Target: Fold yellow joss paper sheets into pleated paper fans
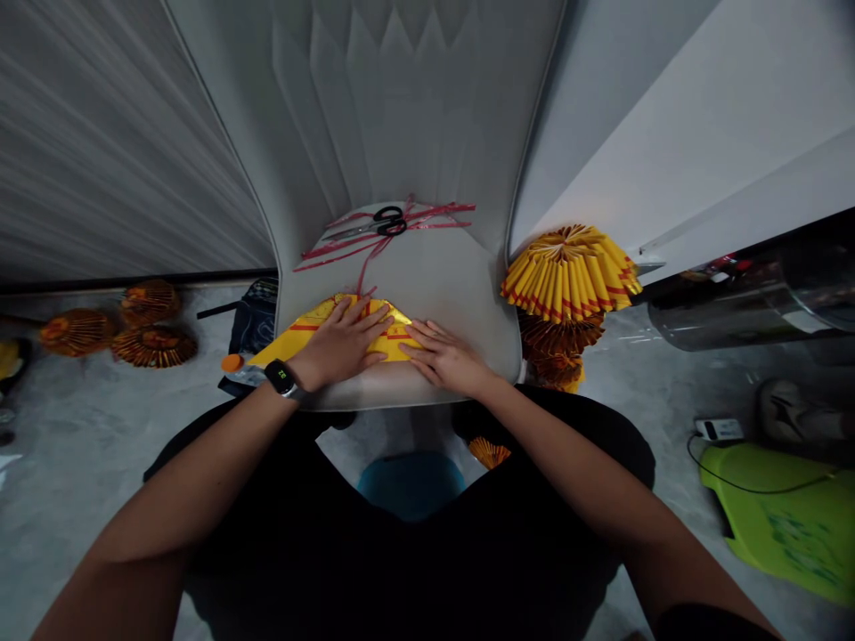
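On the seat of a grey chair lies a yellow and gold paper sheet with red stripes, its left corner drawn to a point. My left hand rests flat on its middle with the fingers spread. Over the right end of the paper my right hand lies with fingers stretched out. A red plastic ribbon runs down to the paper's top edge. Farther back on the seat, black-handled scissors lie on several red ribbon strips. What lies under my palms is hidden.
Pleated yellow paper fans are stacked right of the chair. More pleated paper pieces lie on the floor at left, near a dark bag and an orange cap. A green plastic stool with a cable stands at right.
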`<act>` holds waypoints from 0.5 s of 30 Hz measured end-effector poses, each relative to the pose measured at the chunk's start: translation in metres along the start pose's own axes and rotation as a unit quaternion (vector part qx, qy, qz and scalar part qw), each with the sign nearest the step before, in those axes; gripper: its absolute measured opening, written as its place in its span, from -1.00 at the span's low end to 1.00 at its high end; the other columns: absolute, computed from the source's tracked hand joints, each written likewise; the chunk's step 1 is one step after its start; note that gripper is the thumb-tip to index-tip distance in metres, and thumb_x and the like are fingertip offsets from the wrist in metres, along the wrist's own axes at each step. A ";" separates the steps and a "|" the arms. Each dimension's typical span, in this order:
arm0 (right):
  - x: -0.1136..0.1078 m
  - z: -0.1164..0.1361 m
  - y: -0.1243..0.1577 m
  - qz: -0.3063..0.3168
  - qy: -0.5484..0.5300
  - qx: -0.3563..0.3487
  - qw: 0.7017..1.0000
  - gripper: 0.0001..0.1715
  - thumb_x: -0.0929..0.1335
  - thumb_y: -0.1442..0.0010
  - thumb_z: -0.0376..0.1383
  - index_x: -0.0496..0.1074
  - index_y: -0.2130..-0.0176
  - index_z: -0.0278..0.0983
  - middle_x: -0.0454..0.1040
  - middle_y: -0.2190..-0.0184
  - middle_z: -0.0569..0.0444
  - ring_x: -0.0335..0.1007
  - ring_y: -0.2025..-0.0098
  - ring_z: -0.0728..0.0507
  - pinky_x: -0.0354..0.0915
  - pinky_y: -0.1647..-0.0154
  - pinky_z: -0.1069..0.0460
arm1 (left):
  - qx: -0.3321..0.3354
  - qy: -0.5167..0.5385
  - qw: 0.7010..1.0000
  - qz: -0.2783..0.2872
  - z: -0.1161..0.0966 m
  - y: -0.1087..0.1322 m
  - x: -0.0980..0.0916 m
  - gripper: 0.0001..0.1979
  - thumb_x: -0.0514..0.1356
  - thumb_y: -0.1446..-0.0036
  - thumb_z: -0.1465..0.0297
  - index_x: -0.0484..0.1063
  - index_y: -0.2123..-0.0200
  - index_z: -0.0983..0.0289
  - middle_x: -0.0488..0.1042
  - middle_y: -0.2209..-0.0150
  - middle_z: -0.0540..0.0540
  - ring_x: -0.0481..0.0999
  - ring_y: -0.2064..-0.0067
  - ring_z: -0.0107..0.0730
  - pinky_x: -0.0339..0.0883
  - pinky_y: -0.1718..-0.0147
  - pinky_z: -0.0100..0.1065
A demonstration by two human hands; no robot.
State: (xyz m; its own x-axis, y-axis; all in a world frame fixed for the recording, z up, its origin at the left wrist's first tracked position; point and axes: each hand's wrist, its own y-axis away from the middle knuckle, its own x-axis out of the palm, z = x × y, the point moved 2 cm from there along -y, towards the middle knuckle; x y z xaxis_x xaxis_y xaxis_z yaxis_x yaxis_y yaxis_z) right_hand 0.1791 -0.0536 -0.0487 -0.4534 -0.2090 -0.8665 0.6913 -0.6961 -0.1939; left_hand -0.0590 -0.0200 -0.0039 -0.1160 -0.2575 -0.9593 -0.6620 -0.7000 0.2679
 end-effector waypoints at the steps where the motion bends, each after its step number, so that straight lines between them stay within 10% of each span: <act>1: -0.001 0.000 0.000 0.003 -0.002 0.002 1.000 -0.57 0.29 -0.49 -0.29 0.51 -0.26 -0.22 0.37 -0.40 -0.09 0.13 -0.52 -0.21 0.12 -0.53 -0.29 | 0.002 0.000 1.000 -0.005 0.000 0.000 0.000 -0.35 0.04 -0.47 0.12 0.16 -0.50 0.24 0.06 -0.55 0.16 -0.08 -0.56 0.18 -0.26 -0.49 0.18; 15: -0.009 0.002 -0.005 0.037 0.018 0.027 0.999 -0.57 0.36 -0.41 -0.29 0.55 -0.22 -0.18 0.25 -0.46 -0.14 0.06 -0.54 -0.33 0.06 -0.51 -0.37 | -0.008 -0.009 1.000 -0.027 -0.008 0.000 0.002 -0.36 -0.03 -0.50 0.06 0.27 -0.45 0.31 0.15 -0.51 0.17 -0.09 -0.57 0.17 -0.28 -0.49 0.18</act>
State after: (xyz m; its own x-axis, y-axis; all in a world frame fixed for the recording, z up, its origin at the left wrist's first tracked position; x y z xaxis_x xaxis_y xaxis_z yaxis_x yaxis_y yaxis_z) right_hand 0.1785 -0.0491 -0.0391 -0.3815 -0.2373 -0.8934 0.6905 -0.7157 -0.1048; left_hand -0.0537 -0.0255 -0.0049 -0.0939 -0.2083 -0.9736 -0.6559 -0.7227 0.2179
